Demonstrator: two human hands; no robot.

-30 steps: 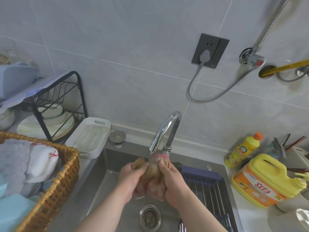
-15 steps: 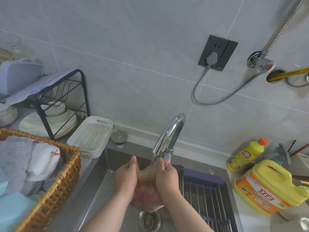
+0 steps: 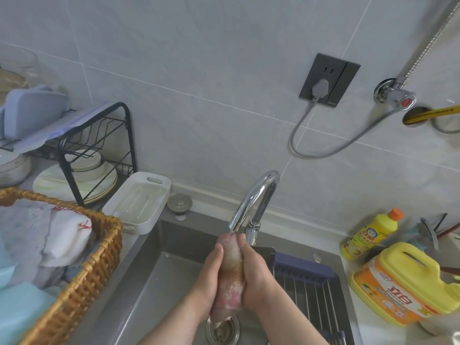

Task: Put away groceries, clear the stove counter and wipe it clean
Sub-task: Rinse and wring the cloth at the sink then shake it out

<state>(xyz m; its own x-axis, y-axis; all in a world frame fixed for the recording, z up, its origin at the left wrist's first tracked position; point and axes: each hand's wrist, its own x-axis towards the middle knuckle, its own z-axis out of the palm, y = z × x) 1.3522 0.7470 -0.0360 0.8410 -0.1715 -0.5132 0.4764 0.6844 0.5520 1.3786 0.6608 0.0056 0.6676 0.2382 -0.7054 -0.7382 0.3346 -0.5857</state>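
Note:
A wet pink and tan cleaning cloth (image 3: 230, 277), rolled into a long bundle, stands upright over the steel sink (image 3: 154, 277), its top just under the chrome faucet (image 3: 256, 200) spout. My left hand (image 3: 207, 277) presses its left side with fingers along the cloth. My right hand (image 3: 256, 275) wraps it from the right. The cloth's lower end hangs over the drain (image 3: 222, 331).
A wicker basket (image 3: 99, 260) with cloths stands left of the sink, a white tray (image 3: 139, 202) and black dish rack (image 3: 94, 150) behind it. A dark drying rack (image 3: 308, 295) spans the sink's right part. Yellow detergent jug (image 3: 408, 282) and bottle (image 3: 371, 235) stand on the right.
The cloth went from a bunched wad to a long roll squeezed between both hands, its top raised to the spout. The view shifted slightly.

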